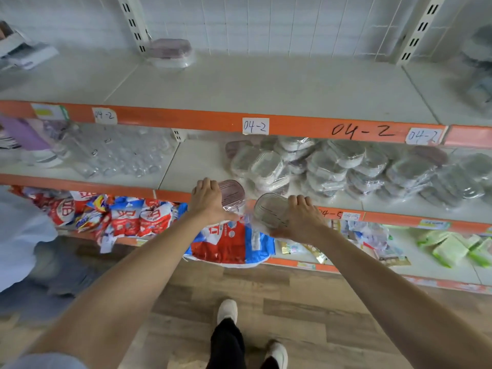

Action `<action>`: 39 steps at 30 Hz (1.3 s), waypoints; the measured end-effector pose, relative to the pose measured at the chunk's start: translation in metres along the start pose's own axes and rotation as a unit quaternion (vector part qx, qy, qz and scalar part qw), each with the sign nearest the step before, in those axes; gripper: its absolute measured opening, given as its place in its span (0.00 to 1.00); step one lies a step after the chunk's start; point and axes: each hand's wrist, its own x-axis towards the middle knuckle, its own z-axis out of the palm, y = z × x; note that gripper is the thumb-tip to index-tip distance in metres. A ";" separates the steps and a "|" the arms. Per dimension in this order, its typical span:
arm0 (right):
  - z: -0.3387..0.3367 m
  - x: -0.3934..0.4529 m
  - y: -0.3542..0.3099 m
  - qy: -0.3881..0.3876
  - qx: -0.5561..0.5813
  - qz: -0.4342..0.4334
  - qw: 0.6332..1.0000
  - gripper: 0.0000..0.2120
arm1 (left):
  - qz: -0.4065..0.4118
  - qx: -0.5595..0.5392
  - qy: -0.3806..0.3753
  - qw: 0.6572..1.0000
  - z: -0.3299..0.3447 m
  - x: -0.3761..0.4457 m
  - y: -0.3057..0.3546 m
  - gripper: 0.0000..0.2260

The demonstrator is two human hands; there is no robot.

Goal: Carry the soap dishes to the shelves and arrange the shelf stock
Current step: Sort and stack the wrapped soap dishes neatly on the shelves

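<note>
The person is standing at the shelves and reaching both arms toward the middle shelf (pixel 183 166), and the step in hand looks like the delivery itself — setting carried soap dishes down with the stock. The left hand (pixel 206 202) is gripping a pinkish soap dish (pixel 232 194) in clear wrap, its fingers curled over the near side, and the dish is sitting at the front edge of that shelf, just left of the pile. The right hand (pixel 300 218) is closing around a grey soap dish (pixel 270 209), which is hanging tilted at the shelf's orange lip, not yet clearly resting on the board.

The pile of wrapped soap dishes (pixel 346 169) is spreading loosely across the right part of the same shelf, with bare board to its left. One more wrapped dish (pixel 170 51) is lying alone at the back of the top shelf (pixel 266 86).

The next move probably calls for pushing both dishes further in, past the lip, and laying them flat beside the pile — the slippery wrap could let them slide off toward the red and blue bags (pixel 226 243) below.
</note>
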 end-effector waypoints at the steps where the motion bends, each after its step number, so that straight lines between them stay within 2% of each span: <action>1: 0.005 0.005 -0.005 -0.004 0.000 0.000 1.000 0.46 | -0.003 -0.003 -0.007 1.000 0.003 0.003 -0.007 0.47; 7: 0.025 0.045 -0.039 -0.036 0.008 -0.006 0.999 0.44 | -0.025 -0.011 -0.041 0.999 0.023 0.024 -0.051 0.46; 13: 0.073 0.104 -0.063 -0.020 0.007 -0.026 0.999 0.46 | -0.051 -0.002 -0.034 0.998 0.058 0.071 -0.088 0.46; 23: 0.146 0.233 -0.074 0.094 -0.031 -0.072 0.992 0.41 | -0.099 -0.022 0.035 0.994 0.136 0.196 -0.142 0.50; 31: 0.170 0.298 -0.112 0.179 -0.135 -0.068 0.972 0.40 | -0.088 -0.031 0.088 0.992 0.160 0.253 -0.168 0.45; 39: 0.168 0.322 -0.121 0.107 -0.141 -0.063 0.982 0.43 | -0.042 -0.019 0.089 0.995 0.159 0.257 -0.196 0.49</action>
